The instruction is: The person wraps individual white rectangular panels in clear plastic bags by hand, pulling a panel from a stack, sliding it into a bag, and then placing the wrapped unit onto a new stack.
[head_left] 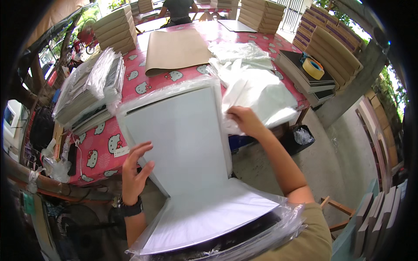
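A large flat white board in a clear plastic sleeve leans from my chest onto the table's near edge. My left hand presses against its left edge, fingers spread. My right hand pinches the plastic at the board's upper right edge, beside a heap of loose clear bags. The sleeve's open end bunches near my chest.
The table has a red patterned cloth. On it lie a stack of wrapped boards at left, a brown paper sheet, and piles of flat cardboard boxes. A tape roll sits on dark boards at right. Another person sits beyond.
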A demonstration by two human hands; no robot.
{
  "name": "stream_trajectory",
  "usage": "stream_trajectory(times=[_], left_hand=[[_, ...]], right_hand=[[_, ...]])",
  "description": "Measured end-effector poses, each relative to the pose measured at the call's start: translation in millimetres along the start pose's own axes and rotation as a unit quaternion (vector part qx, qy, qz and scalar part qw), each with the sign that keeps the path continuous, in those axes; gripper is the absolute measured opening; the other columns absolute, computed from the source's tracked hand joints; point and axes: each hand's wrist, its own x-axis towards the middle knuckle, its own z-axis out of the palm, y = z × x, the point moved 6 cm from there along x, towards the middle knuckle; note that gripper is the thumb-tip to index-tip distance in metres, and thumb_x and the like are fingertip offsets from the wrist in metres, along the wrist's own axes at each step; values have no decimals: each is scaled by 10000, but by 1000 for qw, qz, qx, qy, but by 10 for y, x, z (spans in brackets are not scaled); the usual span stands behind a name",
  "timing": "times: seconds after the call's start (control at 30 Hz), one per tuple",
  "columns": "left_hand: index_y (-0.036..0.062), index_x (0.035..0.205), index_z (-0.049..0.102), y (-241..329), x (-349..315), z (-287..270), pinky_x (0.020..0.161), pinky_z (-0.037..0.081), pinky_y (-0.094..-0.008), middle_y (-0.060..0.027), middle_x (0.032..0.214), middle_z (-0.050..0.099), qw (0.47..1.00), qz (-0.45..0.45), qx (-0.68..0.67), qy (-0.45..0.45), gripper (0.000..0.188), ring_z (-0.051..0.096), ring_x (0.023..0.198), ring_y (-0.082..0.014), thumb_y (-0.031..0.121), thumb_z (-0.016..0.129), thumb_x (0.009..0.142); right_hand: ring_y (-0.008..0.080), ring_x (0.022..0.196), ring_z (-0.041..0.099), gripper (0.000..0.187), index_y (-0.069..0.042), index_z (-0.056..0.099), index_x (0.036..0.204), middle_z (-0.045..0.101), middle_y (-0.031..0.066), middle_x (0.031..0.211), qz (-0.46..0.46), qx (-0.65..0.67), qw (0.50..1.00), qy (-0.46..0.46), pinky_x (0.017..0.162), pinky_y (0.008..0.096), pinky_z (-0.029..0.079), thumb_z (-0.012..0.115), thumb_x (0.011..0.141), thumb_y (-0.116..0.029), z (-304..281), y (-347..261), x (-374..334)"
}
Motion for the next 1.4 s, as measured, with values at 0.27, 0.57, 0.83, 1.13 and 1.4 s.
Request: stream_trajectory(times=[0.27, 0.57, 0.83, 1.13, 1.4], left_hand=[[52, 1009, 573, 213, 160, 632, 867, 372, -327, -127, 1096, 526, 990, 101, 25, -98, 294, 487, 1022, -259, 145, 618, 733], [10, 1068, 534, -150, -396, 671, 877, 366, -300, -91, 1086, 538, 940, -133, -174, -263, 328, 492, 1011, -180, 191, 578, 798], [41, 1149, 479, -303, -459, 766, 895, 346, -306, -58, 1122, 522, 912, -211, -167, -311, 365, 486, 1030, -156, 165, 555, 814], [55, 1167, 466, -374, -326, 917, 897, 332, -296, -44, 1142, 511, 900, -241, -157, -329, 376, 478, 1040, -153, 149, 554, 813], [44, 1167, 462, -333, -317, 993, 893, 337, -298, -59, 1127, 518, 891, -234, -133, -366, 390, 473, 1045, -157, 165, 559, 809]], right_hand=[[208, 716, 585, 166, -2, 594, 829, 616, 127, 776, 199, 187, 956, 113, 653, 293, 444, 563, 784, -158, 106, 1111, -28], [308, 960, 546, 629, 34, 528, 1004, 567, 213, 1001, 442, -146, 851, 244, 832, 348, 422, 752, 548, -336, -885, 2567, 229], [352, 849, 561, 233, -44, 599, 863, 580, 216, 889, 265, -192, 922, 208, 763, 418, 444, 473, 725, -183, -1088, 2019, 1517], [341, 1266, 137, 721, -195, 179, 1340, 145, 113, 1390, 292, -372, 858, 201, 895, 600, 272, 522, 763, -458, -1053, 2116, 1672], [259, 1290, 140, 631, -193, 270, 1322, 225, 75, 1380, 298, -264, 917, 1, 1002, 511, 157, 445, 796, -497, -243, 2509, 1142]])
